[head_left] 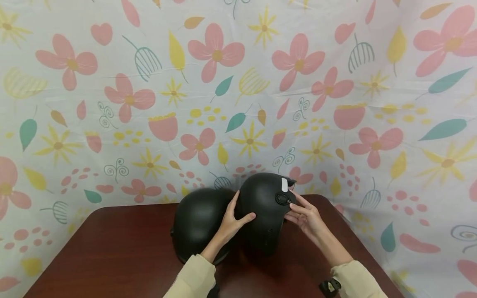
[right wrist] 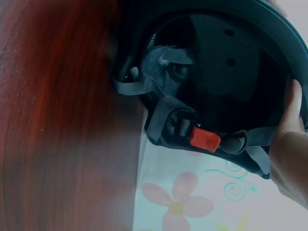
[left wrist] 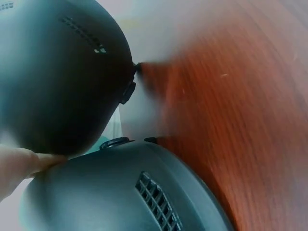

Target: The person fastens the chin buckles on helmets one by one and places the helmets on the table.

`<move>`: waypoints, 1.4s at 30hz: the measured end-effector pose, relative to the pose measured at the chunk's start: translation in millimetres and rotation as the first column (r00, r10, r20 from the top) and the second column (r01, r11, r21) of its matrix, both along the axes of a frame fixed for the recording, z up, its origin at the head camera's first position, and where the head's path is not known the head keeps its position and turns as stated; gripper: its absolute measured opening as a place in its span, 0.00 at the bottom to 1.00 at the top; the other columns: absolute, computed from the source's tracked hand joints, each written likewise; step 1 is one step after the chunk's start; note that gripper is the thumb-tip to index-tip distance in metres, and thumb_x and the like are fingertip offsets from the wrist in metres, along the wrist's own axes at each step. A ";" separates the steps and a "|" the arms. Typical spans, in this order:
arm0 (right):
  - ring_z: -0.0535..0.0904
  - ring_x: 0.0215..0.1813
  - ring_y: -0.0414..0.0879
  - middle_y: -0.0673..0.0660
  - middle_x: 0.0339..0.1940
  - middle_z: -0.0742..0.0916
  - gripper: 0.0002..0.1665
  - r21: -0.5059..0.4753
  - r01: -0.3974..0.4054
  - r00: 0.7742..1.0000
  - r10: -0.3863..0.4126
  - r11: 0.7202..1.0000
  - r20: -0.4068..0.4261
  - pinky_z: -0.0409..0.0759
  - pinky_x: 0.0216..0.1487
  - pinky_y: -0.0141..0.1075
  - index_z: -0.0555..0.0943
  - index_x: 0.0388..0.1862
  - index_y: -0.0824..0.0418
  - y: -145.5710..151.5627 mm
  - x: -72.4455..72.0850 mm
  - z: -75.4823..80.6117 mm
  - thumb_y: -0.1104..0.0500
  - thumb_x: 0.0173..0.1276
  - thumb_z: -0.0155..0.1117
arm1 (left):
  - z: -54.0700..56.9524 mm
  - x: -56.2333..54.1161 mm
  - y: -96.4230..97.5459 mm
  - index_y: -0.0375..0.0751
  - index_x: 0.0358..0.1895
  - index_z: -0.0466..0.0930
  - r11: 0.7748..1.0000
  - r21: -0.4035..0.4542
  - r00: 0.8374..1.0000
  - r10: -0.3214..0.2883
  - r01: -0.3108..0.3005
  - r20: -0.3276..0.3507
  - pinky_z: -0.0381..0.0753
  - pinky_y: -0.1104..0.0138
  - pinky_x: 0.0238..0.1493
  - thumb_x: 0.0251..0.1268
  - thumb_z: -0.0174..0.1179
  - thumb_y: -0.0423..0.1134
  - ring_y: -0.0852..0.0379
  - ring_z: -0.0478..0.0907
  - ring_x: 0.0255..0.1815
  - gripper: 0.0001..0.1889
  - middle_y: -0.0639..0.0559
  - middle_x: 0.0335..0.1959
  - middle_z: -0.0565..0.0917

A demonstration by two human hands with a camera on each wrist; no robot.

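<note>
Two black helmets stand side by side at the far part of the table. The right helmet [head_left: 257,198] is tilted, with a white patch and a round fitting on its side. My left hand [head_left: 230,225] holds its left side, fingers and thumb spread over the shell. My right hand [head_left: 306,217] grips its right rim. Its dark hollow inside, grey straps and a red buckle [right wrist: 205,139] face the right wrist camera. The left helmet [head_left: 199,219] touches or nearly touches the right one. A vent grille [left wrist: 159,202] shows on a shell in the left wrist view.
The dark reddish-brown table [head_left: 123,244] has rounded far corners. Behind it hangs a white cloth [head_left: 238,103] printed with pink flowers and leaves, also running along the right side. A black strap [head_left: 329,287] sits at the right sleeve.
</note>
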State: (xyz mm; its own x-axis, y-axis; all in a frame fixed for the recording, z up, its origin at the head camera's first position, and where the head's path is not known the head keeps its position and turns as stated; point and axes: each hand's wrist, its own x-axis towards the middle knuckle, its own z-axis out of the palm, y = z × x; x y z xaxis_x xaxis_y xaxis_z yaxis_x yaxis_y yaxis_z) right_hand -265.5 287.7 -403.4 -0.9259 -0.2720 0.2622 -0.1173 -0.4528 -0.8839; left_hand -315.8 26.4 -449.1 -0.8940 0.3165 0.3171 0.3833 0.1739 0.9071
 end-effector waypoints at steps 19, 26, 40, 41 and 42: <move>0.86 0.51 0.40 0.41 0.51 0.87 0.26 0.009 0.010 0.993 -0.011 1.000 0.120 0.82 0.54 0.33 0.70 0.60 0.40 1.6 0.2 -34.4 0.69 0.76 0.45 | 6.8 -8.7 -2.9 0.66 0.77 0.50 0.999 -0.013 0.999 0.048 -0.048 -0.021 0.54 0.30 0.67 0.54 0.68 0.62 0.31 0.42 0.79 0.48 0.39 0.81 0.42; 0.85 0.52 0.39 0.39 0.52 0.85 0.27 0.058 0.028 0.991 -0.036 0.998 0.131 0.81 0.54 0.32 0.65 0.64 0.41 1.1 -0.6 -37.5 0.69 0.75 0.47 | 4.7 -9.2 -3.7 0.66 0.77 0.51 0.998 0.010 0.998 0.058 -0.057 -0.033 0.55 0.30 0.66 0.54 0.70 0.57 0.30 0.44 0.79 0.49 0.37 0.80 0.42; 0.85 0.46 0.36 0.39 0.47 0.87 0.36 0.248 0.072 0.990 -0.100 0.966 0.099 0.82 0.53 0.31 0.50 0.78 0.55 4.1 1.0 -33.3 0.63 0.76 0.51 | 6.0 -5.4 -1.3 0.66 0.76 0.53 0.996 0.045 0.996 0.080 -0.078 -0.039 0.55 0.30 0.66 0.53 0.71 0.55 0.30 0.44 0.79 0.48 0.35 0.80 0.42; 0.85 0.46 0.36 0.39 0.46 0.87 0.37 0.263 0.081 0.989 -0.110 0.961 0.097 0.82 0.52 0.31 0.50 0.78 0.56 4.6 1.3 -32.2 0.62 0.76 0.51 | 6.0 -5.7 -0.9 0.66 0.76 0.53 0.996 0.046 0.996 0.080 -0.078 -0.039 0.55 0.30 0.66 0.53 0.71 0.55 0.30 0.44 0.79 0.48 0.35 0.80 0.43; 0.85 0.45 0.36 0.38 0.46 0.87 0.38 0.282 0.095 0.988 -0.124 0.955 0.088 0.82 0.52 0.31 0.49 0.79 0.59 4.9 1.7 -31.2 0.62 0.76 0.52 | 5.7 -6.0 -0.5 0.66 0.76 0.53 0.996 0.047 0.996 0.081 -0.079 -0.040 0.55 0.30 0.66 0.53 0.72 0.55 0.30 0.44 0.79 0.48 0.36 0.80 0.43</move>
